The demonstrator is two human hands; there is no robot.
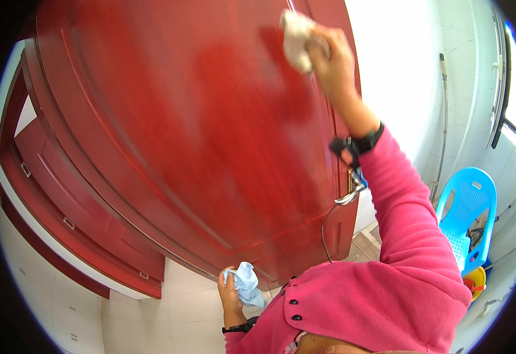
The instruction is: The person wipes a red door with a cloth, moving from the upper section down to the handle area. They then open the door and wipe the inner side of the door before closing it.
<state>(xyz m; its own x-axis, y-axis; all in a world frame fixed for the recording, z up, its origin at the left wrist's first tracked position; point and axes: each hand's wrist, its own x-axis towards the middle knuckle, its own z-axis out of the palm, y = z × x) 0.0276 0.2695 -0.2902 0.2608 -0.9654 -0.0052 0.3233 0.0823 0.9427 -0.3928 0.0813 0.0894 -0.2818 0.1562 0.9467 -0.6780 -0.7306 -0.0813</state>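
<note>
My right hand (335, 62) grips a whitish, crumpled cloth (298, 42) against the upper part of a glossy red panelled door (222, 132), near its raised moulding. My left hand (230, 292) hangs low beside the door's bottom edge and holds a bunched light blue cloth (247, 284). A metal door handle (351, 194) sticks out from the door's right side, below my right wrist. From near the handle a thin dark cable runs down towards my pink top.
A blue plastic chair (468, 199) stands at the right, with a yellow bucket (477, 278) below it. A long pole (444, 115) leans on the pale wall. At the left is a second red door (85, 194) in its frame.
</note>
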